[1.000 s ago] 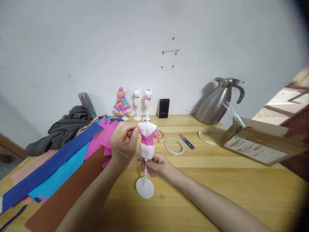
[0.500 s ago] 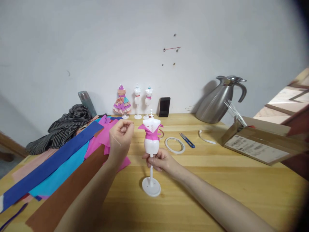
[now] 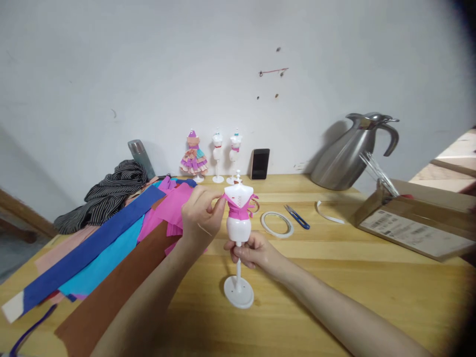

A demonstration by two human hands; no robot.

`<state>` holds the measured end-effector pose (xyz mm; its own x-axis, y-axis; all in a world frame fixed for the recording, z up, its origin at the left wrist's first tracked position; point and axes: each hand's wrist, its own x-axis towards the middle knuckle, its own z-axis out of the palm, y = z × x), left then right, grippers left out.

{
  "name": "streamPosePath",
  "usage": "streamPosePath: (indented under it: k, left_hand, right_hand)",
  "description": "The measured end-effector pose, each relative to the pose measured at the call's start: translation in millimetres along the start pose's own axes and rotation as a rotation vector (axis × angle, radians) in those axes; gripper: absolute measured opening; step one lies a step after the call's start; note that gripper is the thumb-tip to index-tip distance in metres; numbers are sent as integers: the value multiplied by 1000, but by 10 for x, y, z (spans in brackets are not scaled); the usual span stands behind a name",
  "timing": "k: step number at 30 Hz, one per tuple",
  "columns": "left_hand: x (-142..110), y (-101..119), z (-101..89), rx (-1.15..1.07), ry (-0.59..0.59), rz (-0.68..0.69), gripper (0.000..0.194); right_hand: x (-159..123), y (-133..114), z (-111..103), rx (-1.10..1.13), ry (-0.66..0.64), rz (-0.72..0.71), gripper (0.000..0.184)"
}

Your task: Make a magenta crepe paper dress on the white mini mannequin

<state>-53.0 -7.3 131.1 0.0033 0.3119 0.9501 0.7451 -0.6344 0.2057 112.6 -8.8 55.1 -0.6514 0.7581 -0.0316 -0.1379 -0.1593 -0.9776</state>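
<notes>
A small white dress-form mannequin [image 3: 238, 231] on a thin pole with an oval base is in front of me, its back with moulded lacing toward me. Bright pink crepe paper [image 3: 238, 213] wraps its chest and waist, with loose points at the sides. My right hand [image 3: 256, 252] is closed around the pole just under the torso. At the mannequin's left shoulder, the thumb and forefinger of my left hand [image 3: 203, 210] pinch the pink paper's edge. The base appears tilted toward me; whether it touches the table I cannot tell.
Coloured paper strips [image 3: 115, 270] and a striped cloth [image 3: 107, 193] cover the table's left side. Behind are a dressed mannequin [image 3: 193, 156], two white ones, and a phone [image 3: 260, 164]. Rightward lie a tape roll [image 3: 265, 226], thread snips [image 3: 297, 217], a steel jug [image 3: 345, 153] and a cardboard box [image 3: 416, 225].
My left hand has moved right to the mannequin's shoulder and now pinches the pink paper. My right hand still holds the pole. The view has shifted slightly left.
</notes>
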Motion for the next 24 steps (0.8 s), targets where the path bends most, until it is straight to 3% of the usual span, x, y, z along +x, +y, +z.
streamPosePath:
  k: [5,13,20,24]
  left_hand:
    - [-22,29,8,26,4,88,10]
    - [2,50,-2,39,-62,83,13]
    - [71,129,-112,3,-74,-83,9]
    - [113,30,-134,-42,-115,-249,11]
  right_hand:
    - [4,18,9,-26,14,12,40]
    - [15,1,67,-64,47,32,40]
    - [33,-21,8,-193,75,-12,37]
    - [81,-121,-199,-510,130,-74,23]
